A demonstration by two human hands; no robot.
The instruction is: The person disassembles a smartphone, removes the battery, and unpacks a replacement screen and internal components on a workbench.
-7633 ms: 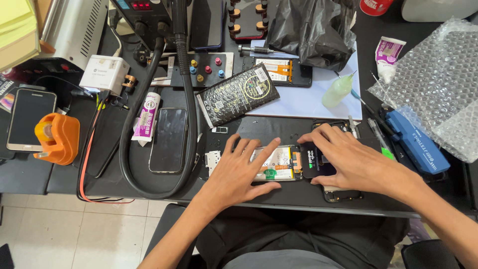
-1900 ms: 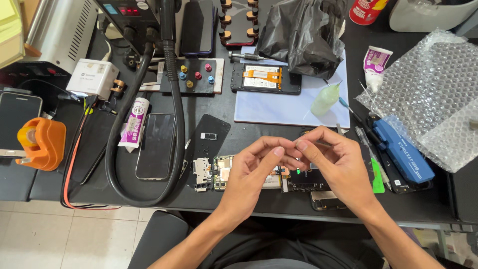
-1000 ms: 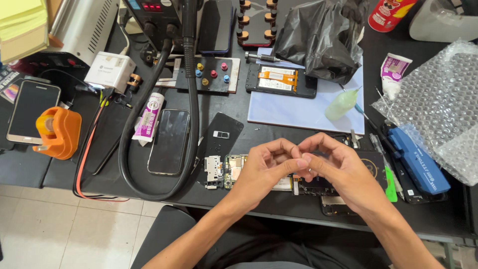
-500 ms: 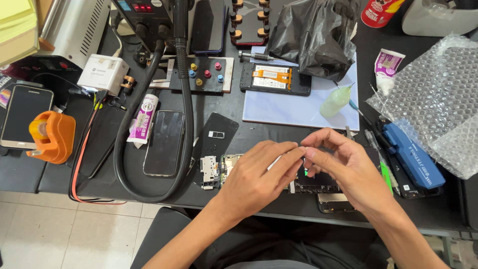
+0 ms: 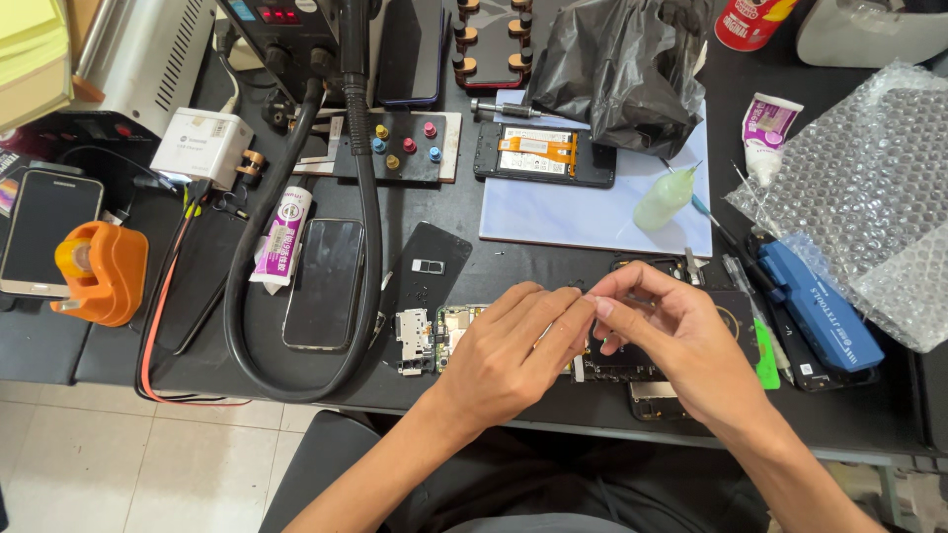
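My left hand [image 5: 509, 347] and my right hand [image 5: 681, 341] meet fingertip to fingertip just above an opened phone [image 5: 632, 373] at the front edge of the black bench mat. Both pinch a thin pale strip [image 5: 579, 367]; it is too small to make out further. The phone's circuit board and metal shield [image 5: 423, 339] lie exposed just left of my left hand. A black back cover [image 5: 427, 268] lies behind them. My right hand hides most of the phone's body.
A thick black hose [image 5: 367, 207] loops around a dark phone [image 5: 326, 281] and a glue tube [image 5: 281, 237]. Behind are a blue mat [image 5: 592, 219], a second opened phone [image 5: 543, 154], a small squeeze bottle [image 5: 666, 197] and a black bag [image 5: 622, 69]. Bubble wrap [image 5: 869, 168] and a blue box [image 5: 820, 308] lie right, an orange tape dispenser [image 5: 99, 271] left.
Both hands lay flat on the opened phone at first; they have since lifted and brought their fingertips together. Over the last second they stay pinched, shifting only slightly.
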